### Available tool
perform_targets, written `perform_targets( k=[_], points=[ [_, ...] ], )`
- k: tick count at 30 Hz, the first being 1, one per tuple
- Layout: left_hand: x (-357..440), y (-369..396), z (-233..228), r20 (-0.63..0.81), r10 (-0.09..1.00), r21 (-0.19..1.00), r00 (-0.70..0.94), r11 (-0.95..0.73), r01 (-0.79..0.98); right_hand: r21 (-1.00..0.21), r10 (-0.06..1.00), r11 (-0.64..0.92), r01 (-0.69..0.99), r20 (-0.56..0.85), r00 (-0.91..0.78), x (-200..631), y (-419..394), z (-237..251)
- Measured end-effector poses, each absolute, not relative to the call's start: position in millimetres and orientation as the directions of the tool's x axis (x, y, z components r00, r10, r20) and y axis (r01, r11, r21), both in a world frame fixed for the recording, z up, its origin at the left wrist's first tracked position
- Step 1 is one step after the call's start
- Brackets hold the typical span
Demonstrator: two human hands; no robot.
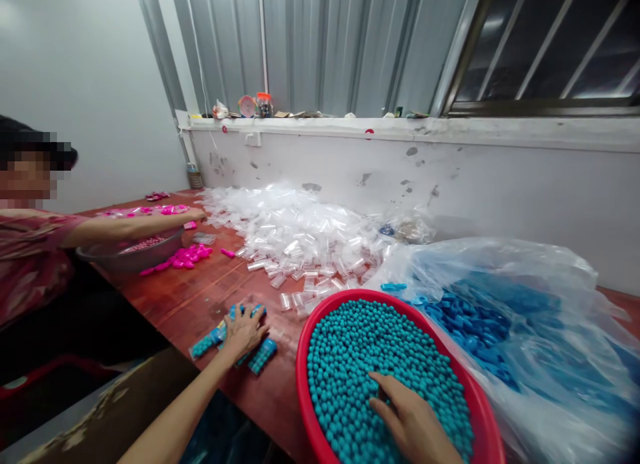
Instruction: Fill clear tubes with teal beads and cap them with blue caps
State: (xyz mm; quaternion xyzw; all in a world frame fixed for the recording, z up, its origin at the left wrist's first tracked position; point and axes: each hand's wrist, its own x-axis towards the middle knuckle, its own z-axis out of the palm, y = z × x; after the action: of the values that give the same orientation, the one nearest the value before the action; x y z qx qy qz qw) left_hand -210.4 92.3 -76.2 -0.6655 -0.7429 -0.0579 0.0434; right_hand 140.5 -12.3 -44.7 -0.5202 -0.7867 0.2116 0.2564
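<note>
My left hand (243, 332) lies with spread fingers over several small clear containers filled with teal beads. One filled container (263, 356) shows beside its fingers, and another (204, 345) sticks out on the left; the palm hides parts of the others. My right hand (413, 411) is over the teal beads (360, 344) in a red basin (303, 371), its thumb and index finger apart and the fingertips at the beads. Nothing shows between those fingers; its other fingers are mostly out of sight.
A large heap of clear plastic containers (300, 227) covers the back of the red table (185, 297). Blue plastic pieces (470, 321) fill a clear bag (545, 264) on the right. On the left, a co-worker's arm (130, 229) reaches over a grey basin (115, 261) beside pink pieces (187, 256).
</note>
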Motion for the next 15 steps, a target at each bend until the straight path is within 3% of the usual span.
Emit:
perform_targets(
  k=[8, 12, 15],
  points=[
    [-244.4, 26.0, -82.8, 0.058, 0.992, -0.024, -0.114, 0.115, 0.993, -0.482, 0.912, 0.409, 0.775, 0.18, -0.37, 141.2, -15.7, -40.8],
    [-255.9, -1.3, -79.8, 0.173, 0.955, -0.124, -0.242, 0.265, 0.956, -0.445, 0.892, 0.453, 0.773, 0.223, -0.394, 139.5, -15.5, -42.3],
    [-243.1, 5.5, -76.4, 0.242, 0.937, -0.092, -0.251, 0.28, 0.956, -0.434, 0.881, 0.473, 0.767, 0.236, -0.41, 140.1, -15.2, -43.0]
  ],
)
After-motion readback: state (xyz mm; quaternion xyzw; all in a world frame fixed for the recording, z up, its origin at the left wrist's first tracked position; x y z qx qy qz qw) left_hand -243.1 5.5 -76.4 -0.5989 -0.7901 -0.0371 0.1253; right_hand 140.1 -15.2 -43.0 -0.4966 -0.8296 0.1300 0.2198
